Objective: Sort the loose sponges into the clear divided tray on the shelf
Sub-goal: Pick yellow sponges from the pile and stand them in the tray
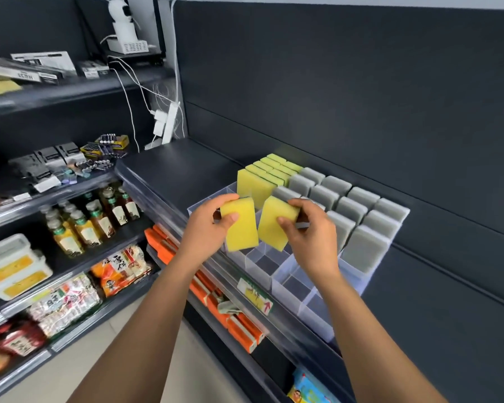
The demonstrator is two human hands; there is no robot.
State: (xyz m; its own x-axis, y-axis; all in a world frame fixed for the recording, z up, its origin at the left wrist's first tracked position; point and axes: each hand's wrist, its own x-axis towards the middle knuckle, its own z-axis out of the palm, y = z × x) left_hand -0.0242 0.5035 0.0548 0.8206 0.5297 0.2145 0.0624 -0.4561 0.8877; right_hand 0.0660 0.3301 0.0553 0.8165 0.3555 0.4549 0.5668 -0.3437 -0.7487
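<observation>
Shelf-edge tag (pixel 255 295): red arrow visible, print too blurred to read. Left hand (pixel 208 225) grips a first yellow sponge (pixel 240 228); right hand (pixel 312 237) pinches a second yellow sponge (pixel 275 221). Both are upright, side by side, just above the clear divided tray (pixel 291 283) at the dark shelf (pixel 181 167) front edge. Front compartments lie open beneath them. Stored yellow sponges (pixel 262 175) and grey sponges (pixel 364 245) stand on edge in the rear rows.

Two loose yellow sponges (pixel 242 225), one clear divided tray (pixel 291 274). In it stand roughly a dozen grey sponges (pixel 364 248) and about seven filed yellow sponges (pixel 250 184).
</observation>
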